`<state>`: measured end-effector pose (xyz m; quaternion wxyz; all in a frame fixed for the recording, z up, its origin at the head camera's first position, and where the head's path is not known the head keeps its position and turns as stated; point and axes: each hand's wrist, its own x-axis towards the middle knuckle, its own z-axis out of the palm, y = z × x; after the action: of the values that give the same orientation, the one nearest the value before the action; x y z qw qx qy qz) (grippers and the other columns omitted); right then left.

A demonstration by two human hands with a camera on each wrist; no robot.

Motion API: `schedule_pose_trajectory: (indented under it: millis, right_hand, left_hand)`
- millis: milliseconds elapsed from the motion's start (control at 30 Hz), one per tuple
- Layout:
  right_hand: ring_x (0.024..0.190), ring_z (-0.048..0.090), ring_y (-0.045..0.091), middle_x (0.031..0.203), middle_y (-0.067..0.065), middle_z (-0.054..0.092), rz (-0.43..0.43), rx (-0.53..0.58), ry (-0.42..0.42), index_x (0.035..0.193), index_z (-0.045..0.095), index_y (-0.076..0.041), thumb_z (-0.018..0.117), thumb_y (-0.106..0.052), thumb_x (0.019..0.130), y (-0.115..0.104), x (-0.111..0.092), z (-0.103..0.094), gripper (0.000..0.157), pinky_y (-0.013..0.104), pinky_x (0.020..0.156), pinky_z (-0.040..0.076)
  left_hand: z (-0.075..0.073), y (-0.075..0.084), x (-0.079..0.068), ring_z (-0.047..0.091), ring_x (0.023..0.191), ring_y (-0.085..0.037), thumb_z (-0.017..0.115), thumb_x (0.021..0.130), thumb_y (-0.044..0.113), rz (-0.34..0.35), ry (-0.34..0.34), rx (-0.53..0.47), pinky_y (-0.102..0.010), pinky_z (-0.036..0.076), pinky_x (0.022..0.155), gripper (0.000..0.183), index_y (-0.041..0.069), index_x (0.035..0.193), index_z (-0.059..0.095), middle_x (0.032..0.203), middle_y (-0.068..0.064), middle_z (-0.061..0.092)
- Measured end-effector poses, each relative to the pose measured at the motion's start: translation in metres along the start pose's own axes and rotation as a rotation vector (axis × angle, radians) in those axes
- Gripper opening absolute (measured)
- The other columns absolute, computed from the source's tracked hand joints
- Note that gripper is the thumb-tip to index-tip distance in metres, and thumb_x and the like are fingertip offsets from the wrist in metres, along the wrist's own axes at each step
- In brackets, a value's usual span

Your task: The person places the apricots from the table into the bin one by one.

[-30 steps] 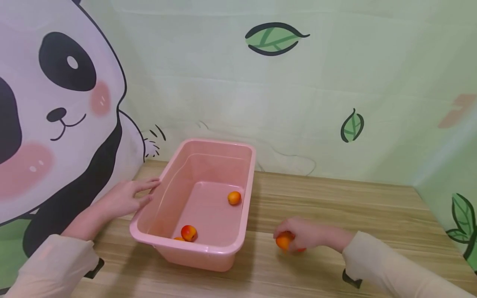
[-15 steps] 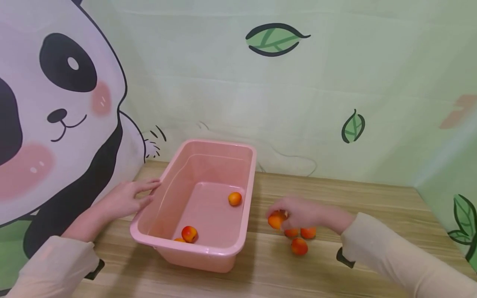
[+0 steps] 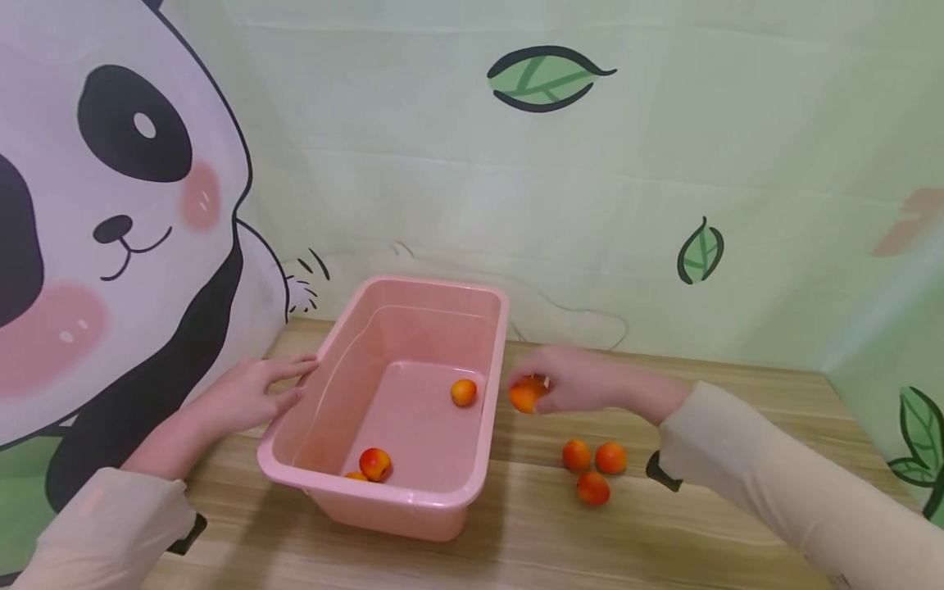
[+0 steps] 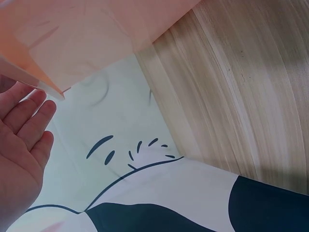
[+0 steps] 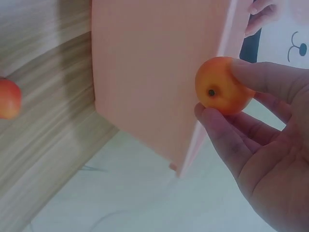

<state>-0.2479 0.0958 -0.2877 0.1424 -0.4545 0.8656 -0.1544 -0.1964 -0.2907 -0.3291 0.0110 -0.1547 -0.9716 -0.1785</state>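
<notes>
A pink plastic basin (image 3: 413, 493) stands on the table, with an orange fruit (image 3: 464, 392) at its right side and a red-orange fruit (image 3: 374, 465) near its front wall. Another fruit (image 3: 356, 475) is mostly hidden behind that front wall. My left hand (image 3: 247, 395) rests at the basin's left rim; its fingers look relaxed and fairly straight in the left wrist view. Just outside the right rim, my right hand (image 3: 578, 378) holds a small round orange fruit (image 5: 219, 89) between thumb and fingertips, a dark stem spot showing in its dimple.
Three more orange-red fruits, one nearest the front (image 3: 593, 488), lie close together on the wooden table (image 3: 708, 508), right of the basin. Behind stands a pale green backdrop (image 3: 413, 164) printed with a panda (image 3: 147, 229) and leaves.
My right hand has lifted one fruit from the cluster and moved away from me and slightly left, up to the basin's right rim. The left hand and basin have stayed put.
</notes>
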Motion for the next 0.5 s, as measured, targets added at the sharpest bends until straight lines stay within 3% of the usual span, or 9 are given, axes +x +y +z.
schedule_pose_trajectory:
  millis: [267, 500]
  right_hand:
    - [0.084, 0.051, 0.014, 0.093, -0.002, 0.061, -0.059, -0.020, 0.006, 0.106, 0.063, -0.012, 0.060, -0.004, 0.079, -0.017, 0.018, -0.011, 0.029, 0.026, 0.077, 0.047]
    - [0.088, 0.051, 0.014, 0.100, 0.000, 0.061, -0.057, -0.027, -0.021, 0.109, 0.063, -0.012, 0.060, -0.005, 0.080, -0.034, 0.035, -0.011, 0.029, 0.024, 0.079, 0.046]
  left_hand:
    - [0.000, 0.000, 0.000, 0.049, 0.112, -0.043, 0.059, 0.083, 0.018, 0.014, 0.010, 0.013, -0.057, 0.040, 0.088, 0.045, 0.005, 0.125, 0.051, 0.127, -0.019, 0.051]
    - [0.000, -0.001, 0.000, 0.049, 0.112, -0.043, 0.060, 0.083, 0.019, 0.018, 0.013, 0.013, -0.057, 0.041, 0.088, 0.045, 0.005, 0.125, 0.051, 0.127, -0.019, 0.051]
